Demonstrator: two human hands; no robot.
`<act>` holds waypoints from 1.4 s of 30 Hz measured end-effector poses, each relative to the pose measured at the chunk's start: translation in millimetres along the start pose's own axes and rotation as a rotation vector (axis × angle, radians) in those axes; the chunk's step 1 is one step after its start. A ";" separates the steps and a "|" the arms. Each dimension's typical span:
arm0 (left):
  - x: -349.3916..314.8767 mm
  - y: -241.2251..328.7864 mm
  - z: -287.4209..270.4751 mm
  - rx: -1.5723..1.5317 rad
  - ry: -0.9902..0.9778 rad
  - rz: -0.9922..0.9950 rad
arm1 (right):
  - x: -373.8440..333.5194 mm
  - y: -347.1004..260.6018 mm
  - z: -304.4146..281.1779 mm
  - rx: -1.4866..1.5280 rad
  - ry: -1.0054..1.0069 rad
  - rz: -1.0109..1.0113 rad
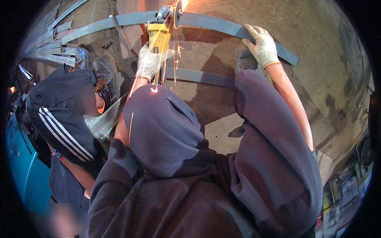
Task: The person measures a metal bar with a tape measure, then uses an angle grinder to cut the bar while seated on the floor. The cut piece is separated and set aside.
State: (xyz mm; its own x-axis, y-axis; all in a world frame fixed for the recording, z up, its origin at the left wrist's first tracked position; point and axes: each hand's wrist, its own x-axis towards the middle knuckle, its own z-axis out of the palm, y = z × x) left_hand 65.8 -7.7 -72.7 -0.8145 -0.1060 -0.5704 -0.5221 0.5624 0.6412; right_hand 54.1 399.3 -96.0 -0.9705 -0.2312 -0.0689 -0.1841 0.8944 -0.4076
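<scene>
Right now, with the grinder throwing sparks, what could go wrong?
Burns: sparks streak back past the left hand toward the dark trouser knee; cloth could singe.
Kickback: only the left hand grips the grinder, with the right hand on the metal strip; if the disc snags, it might wrench loose.
Bystander: another person's leg is close on the left; stray sparks might reach it.

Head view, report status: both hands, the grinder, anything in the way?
Left hand gripping yellow angle grinder. Right hand on long grey metal strip. Sparks streaking over grinder and left hand; co-worker's shoe close by, left.
</scene>
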 end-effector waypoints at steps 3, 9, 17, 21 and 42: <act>-7.1 15.9 -4.7 0.125 0.025 0.057 | 1.0 -1.0 1.0 -0.002 -0.002 0.001; -8.3 25.3 -7.0 0.178 -0.016 0.079 | 1.5 0.6 4.5 0.012 0.008 -0.009; -6.0 18.7 -5.0 -0.010 0.019 0.138 | 1.7 1.0 4.2 0.012 0.003 0.000; -1.2 23.0 -4.3 0.001 -0.004 0.012 | 0.8 2.7 5.9 0.018 0.016 -0.001; 7.9 29.0 -3.6 -0.052 -0.005 0.061 | 2.9 -3.5 1.2 0.039 0.018 -0.009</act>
State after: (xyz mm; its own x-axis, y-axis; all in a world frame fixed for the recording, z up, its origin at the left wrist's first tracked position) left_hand 43.3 4.8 -56.8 -0.8441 -0.0684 -0.5318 -0.4840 0.5240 0.7008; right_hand 52.0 395.0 -95.9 -0.9715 -0.2321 -0.0487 -0.1873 0.8767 -0.4430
